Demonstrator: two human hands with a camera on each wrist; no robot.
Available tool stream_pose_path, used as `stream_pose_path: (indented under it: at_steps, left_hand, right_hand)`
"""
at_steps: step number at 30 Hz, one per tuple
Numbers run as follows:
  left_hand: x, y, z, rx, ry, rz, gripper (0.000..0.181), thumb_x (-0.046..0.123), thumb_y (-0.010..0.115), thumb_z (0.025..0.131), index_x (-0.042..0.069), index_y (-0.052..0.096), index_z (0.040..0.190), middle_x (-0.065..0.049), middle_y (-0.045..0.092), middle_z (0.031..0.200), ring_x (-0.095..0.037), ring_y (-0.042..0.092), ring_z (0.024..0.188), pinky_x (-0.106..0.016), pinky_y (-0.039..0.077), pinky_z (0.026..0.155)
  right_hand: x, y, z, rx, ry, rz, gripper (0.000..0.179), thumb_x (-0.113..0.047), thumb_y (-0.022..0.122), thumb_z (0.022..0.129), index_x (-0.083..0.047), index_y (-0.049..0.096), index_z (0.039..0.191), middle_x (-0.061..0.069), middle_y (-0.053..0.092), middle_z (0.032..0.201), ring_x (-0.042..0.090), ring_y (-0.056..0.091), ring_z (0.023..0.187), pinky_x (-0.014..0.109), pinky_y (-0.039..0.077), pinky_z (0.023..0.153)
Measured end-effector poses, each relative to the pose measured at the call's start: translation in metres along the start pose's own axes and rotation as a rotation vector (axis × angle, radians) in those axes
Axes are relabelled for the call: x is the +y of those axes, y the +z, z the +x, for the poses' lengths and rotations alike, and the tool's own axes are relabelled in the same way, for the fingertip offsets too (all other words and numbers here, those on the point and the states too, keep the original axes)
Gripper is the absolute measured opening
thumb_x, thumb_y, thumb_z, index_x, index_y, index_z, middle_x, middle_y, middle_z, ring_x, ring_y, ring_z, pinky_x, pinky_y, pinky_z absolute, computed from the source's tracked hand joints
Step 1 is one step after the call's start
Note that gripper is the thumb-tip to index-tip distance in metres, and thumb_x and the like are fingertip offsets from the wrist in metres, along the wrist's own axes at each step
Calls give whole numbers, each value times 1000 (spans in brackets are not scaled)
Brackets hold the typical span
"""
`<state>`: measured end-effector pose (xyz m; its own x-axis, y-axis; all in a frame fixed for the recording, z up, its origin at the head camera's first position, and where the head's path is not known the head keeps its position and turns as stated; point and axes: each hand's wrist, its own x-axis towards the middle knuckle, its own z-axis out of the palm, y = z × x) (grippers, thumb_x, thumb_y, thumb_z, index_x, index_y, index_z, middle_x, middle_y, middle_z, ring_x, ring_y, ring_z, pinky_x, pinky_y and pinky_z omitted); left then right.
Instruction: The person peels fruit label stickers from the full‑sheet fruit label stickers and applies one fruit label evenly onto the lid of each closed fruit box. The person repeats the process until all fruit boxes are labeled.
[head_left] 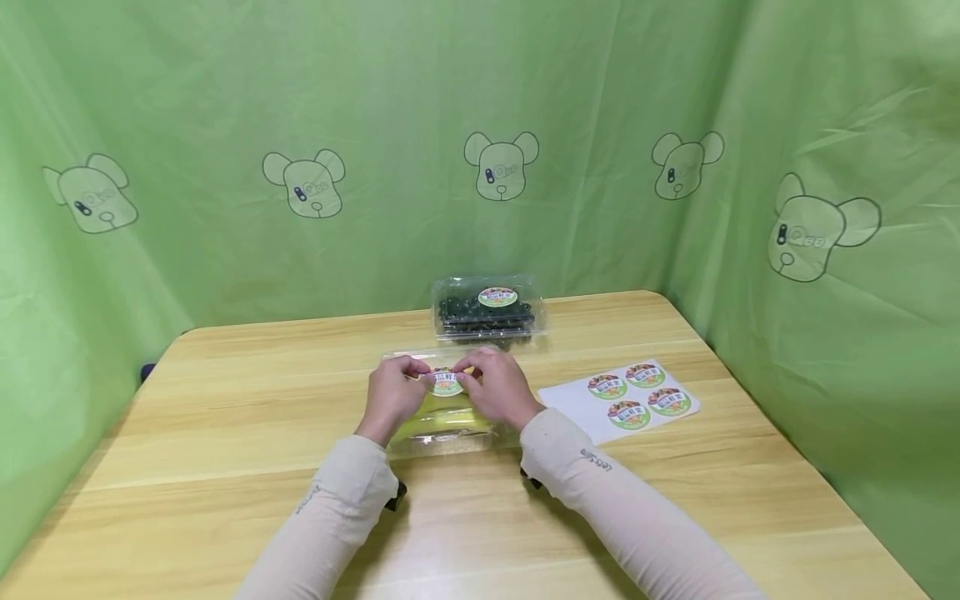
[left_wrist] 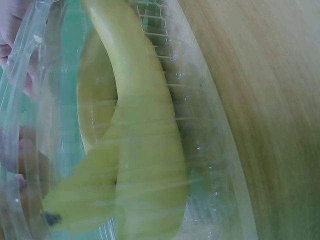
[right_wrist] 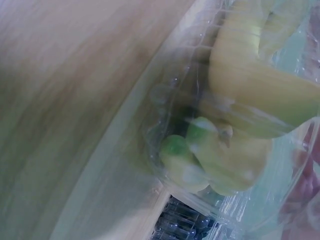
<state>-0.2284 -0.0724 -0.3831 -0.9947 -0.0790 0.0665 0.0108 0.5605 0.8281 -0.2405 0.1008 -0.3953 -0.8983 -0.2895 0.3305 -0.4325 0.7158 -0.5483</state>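
A round fruit label sticker [head_left: 447, 386] with printed characters lies over the lid of a clear plastic box [head_left: 442, 448]. My left hand [head_left: 393, 396] pinches its left edge, and my right hand [head_left: 501, 386] pinches its right edge. Inside the box are yellow bananas [left_wrist: 145, 120], seen through the plastic in both wrist views; some yellow ends [right_wrist: 182, 157] have green tips. Whether the sticker touches the lid is hard to tell. Parts of fingers [left_wrist: 30, 160] show blurred through the plastic in the left wrist view.
Behind stands another clear box [head_left: 491, 308] of dark fruit, bearing a similar sticker [head_left: 498, 297]. To the right lies a white backing sheet [head_left: 570, 404] with several round stickers. The wooden table [head_left: 247, 400] is bordered by green curtains [head_left: 390, 100].
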Motion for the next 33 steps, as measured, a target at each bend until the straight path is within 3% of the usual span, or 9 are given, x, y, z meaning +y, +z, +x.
stream_pose_path:
  at_steps: [33]
  left_hand:
    - [0, -1, 0, 1, 7, 6, 5, 11, 73, 82, 8, 72, 87, -4, 60, 83, -22, 55, 81, -34, 47, 69]
  right_hand:
    - [-1, 0, -2, 13, -3, 17, 6, -13, 70, 89, -13, 73, 94, -4, 66, 91, 11, 59, 76, 33, 50, 75]
